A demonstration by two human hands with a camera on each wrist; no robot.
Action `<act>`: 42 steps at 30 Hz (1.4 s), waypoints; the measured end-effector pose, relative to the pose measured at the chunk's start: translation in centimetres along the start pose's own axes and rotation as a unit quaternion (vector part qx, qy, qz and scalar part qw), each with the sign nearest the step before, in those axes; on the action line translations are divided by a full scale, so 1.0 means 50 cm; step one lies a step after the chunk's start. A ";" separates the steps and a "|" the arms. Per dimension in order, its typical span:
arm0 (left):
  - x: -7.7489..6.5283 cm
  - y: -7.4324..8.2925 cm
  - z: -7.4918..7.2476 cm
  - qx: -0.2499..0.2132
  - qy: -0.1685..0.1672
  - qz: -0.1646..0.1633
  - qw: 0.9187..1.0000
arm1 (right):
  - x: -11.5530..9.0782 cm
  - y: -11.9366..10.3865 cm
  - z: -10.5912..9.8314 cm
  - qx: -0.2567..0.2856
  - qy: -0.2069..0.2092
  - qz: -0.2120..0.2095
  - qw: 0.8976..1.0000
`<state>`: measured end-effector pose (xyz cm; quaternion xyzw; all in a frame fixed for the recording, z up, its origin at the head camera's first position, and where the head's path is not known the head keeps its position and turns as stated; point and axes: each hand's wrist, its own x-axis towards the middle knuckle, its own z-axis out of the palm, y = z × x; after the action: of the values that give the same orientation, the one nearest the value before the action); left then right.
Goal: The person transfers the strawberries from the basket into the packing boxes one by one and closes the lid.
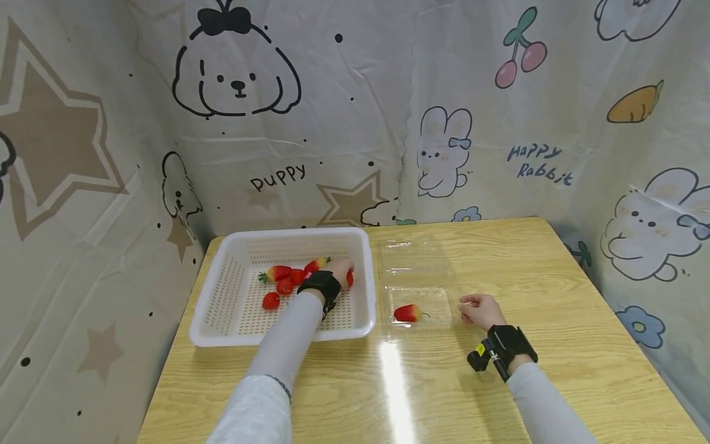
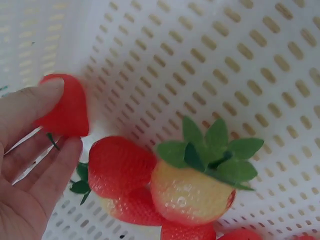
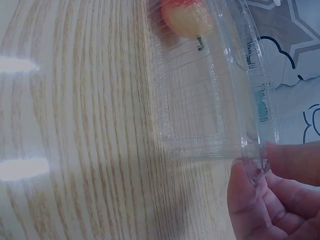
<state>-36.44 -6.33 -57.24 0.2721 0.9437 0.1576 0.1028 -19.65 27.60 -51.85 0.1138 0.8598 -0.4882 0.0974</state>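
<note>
At the basket's [image 1: 370,290] 3 o'clock, the left hand [image 1: 336,269] pinches a strawberry [image 2: 72,111]; a light squeeze and upright lift should serve. The right hand [image 1: 481,311] pinches the box [image 1: 438,302] at 4 o'clock, best held steady.

Site type: I'm working in a screened-off tabletop rec. bay; bldg. use (home, lab, office etc.) can't be det. Evid.: wrinkled cartoon-print cloth [image 1: 355,129], lettered "Puppy" & "Happy Rabbit", encloses L, far & R sides of my wood-grain table [image 1: 554,296]; L wrist cam [image 1: 322,285] & R wrist cam [image 1: 511,344] strapped on me; bright light streak [image 1: 396,394] reflects off it.
</note>
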 end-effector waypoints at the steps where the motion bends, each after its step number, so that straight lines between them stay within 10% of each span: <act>1: 0.032 -0.038 0.032 0.004 0.012 0.008 1.000 | -0.001 0.000 0.000 0.002 0.000 0.001 1.000; 4: 0.107 -0.129 0.113 0.018 0.012 0.013 1.000 | -0.002 0.001 -0.002 0.002 -0.003 0.000 1.000; 9: 0.099 -0.118 0.120 0.028 -0.008 -0.001 1.000 | -0.004 -0.001 -0.007 0.001 0.001 0.006 1.000; 19: -0.072 0.085 -0.095 -0.011 -0.077 -0.069 0.995 | -0.006 -0.001 -0.002 0.008 0.001 0.008 1.000; 22: -0.085 0.099 -0.124 -0.017 -0.075 -0.062 0.995 | -0.008 0.000 -0.001 0.007 0.001 0.006 1.000; 24: -0.071 0.082 -0.114 -0.005 -0.071 -0.050 0.996 | -0.010 -0.003 -0.001 0.006 0.002 0.005 1.000; 31: 0.122 -0.149 0.109 0.006 -0.012 0.013 1.000 | -0.020 -0.018 -0.003 0.008 -0.003 0.012 1.000; 38: -0.114 0.121 -0.149 -0.058 -0.044 -0.071 0.995 | -0.021 -0.021 -0.004 0.006 -0.005 0.012 1.000; 42: -0.082 0.076 -0.113 -0.060 -0.054 -0.102 0.992 | -0.016 -0.018 -0.002 0.000 -0.003 0.012 1.000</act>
<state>-32.78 -6.89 -50.21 0.1762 0.9485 0.1874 0.1850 -19.15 27.16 -50.84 0.1229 0.8579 -0.4876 0.1056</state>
